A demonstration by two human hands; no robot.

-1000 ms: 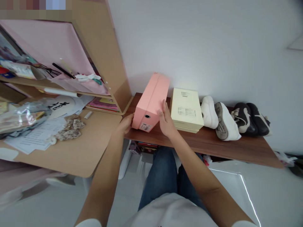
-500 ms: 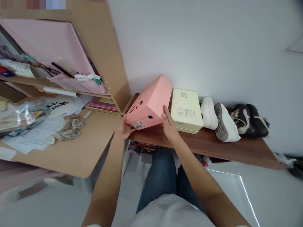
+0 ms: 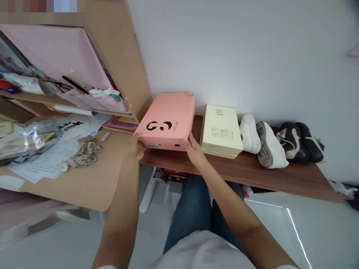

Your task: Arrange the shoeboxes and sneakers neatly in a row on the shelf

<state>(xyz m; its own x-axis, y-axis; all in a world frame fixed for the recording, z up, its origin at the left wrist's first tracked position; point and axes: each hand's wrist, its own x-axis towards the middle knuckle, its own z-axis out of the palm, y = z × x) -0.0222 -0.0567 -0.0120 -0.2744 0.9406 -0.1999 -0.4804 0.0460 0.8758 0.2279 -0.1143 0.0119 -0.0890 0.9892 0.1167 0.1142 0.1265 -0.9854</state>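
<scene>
A pink shoebox [image 3: 168, 112] with black printing on its lid is held between both hands, over the left end of a dark wooden shelf [image 3: 238, 166]. My left hand [image 3: 136, 146] grips its near left corner, the fingers partly hidden under the box. At the near right corner, my right hand [image 3: 194, 150] has its thumb and fingers closed on the edge. To the right lies a cream shoebox [image 3: 221, 129], apart from the pink one. Whether the pink box's underside touches the shelf is hidden.
White shoes [image 3: 269, 145] and black shoes [image 3: 297, 144] stand farther right on the shelf. On the left is a desk [image 3: 92, 186] with papers, a patterned scrunchie [image 3: 84, 153] and an upright wooden side panel [image 3: 117, 48]. The wall rises directly behind.
The pink shoebox has turned from a tilted position to nearly flat, its printed lid now facing up. Both hands moved slightly left with it, and a gap opened beside the cream box.
</scene>
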